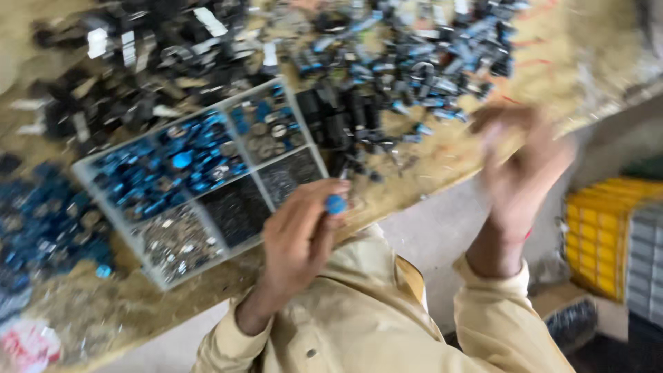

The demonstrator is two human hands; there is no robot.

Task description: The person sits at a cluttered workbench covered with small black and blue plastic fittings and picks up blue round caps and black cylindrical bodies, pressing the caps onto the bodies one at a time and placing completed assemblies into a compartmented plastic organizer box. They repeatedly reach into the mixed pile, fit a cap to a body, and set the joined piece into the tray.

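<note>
Now blue cap [336,204] pinched in left hand [298,235] fingertips, right hand [523,162] apart, blurred, grip unclear.

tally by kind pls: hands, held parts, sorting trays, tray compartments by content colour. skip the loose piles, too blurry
Hands: 2, left hand and right hand, the right one motion-blurred
Held parts: 1, small blue cylinder at the left fingertips
Sorting trays: 1, clear divided tray
Blue-filled compartments: 2
Dark-filled compartments: 2
Silvery-filled compartments: 1
Total: 9
</note>
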